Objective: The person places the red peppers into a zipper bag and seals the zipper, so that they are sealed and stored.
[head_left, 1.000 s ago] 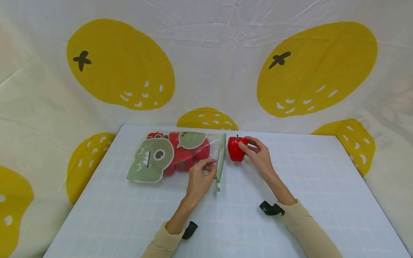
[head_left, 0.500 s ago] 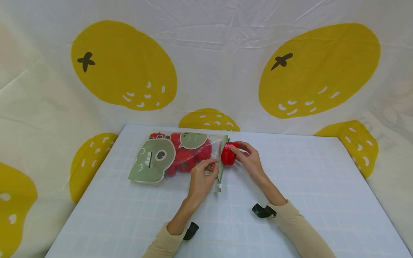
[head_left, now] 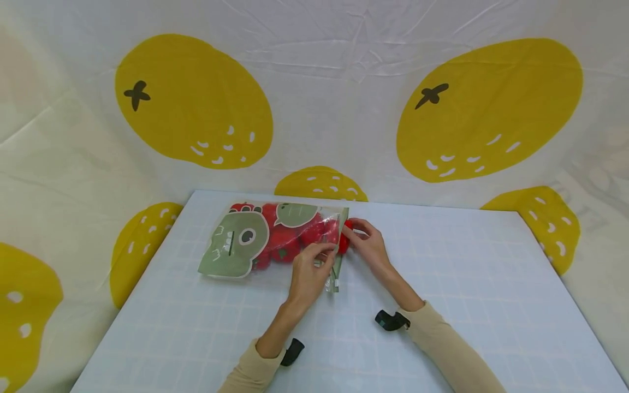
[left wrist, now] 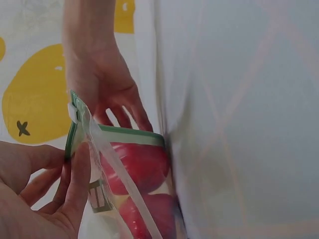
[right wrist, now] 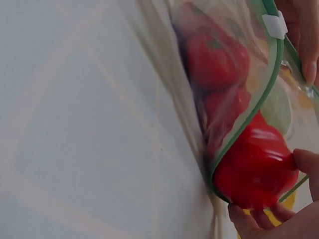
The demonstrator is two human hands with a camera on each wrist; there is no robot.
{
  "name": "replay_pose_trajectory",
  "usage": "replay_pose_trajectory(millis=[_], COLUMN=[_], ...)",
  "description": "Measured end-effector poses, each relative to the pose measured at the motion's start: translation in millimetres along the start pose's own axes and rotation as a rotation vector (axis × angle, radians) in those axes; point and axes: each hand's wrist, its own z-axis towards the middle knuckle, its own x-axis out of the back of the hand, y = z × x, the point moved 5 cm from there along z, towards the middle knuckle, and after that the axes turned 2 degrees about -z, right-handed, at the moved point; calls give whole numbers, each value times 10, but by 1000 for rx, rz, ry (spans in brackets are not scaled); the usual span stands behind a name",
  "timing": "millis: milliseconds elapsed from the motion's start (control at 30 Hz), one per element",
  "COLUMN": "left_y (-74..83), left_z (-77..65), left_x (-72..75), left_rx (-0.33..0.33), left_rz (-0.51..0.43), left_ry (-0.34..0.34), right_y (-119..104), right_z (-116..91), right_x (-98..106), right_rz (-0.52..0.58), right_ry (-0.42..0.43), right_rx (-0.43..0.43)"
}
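Note:
A clear zip bag [head_left: 236, 248] with a green dinosaur print lies on its side, its mouth to the right. Inside it are several red vegetables [head_left: 285, 240]. At the mouth, my left hand [head_left: 306, 278] pinches the bag's edge, thumb against fingers in the left wrist view. My right hand [head_left: 371, 248] holds a shiny red bell pepper [right wrist: 256, 167] in the bag's opening, thumb on one side and fingertips on the other. The pepper is partly past the green zip strip [right wrist: 251, 117]. In the head view the bag and fingers cover most of it.
A white slider [right wrist: 275, 25] sits at one end of the zip strip. The table [head_left: 457, 284] has a pale checked cover. Behind it hangs a white cloth [head_left: 334, 109] printed with big yellow fruits. Each wrist carries a small black camera [head_left: 391, 320].
My right hand has moved left with the bell pepper, from beside the bag to into its mouth. My left hand has stayed at the bag's edge.

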Motion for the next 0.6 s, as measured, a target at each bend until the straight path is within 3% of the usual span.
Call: replay_pose_trajectory(millis=[167,600], left_y=[30,28], left_z=[-1,6], left_x=[-11,-39], left_rx=[-6,8], left_rz=[19,48], left_ry=[-9,-35], right_y=[-33,-64], right_z=[-6,28], right_x=[-19,-81], right_rz=[-85,-142], right_ry=[-10,-90], right_rx=[45,64])
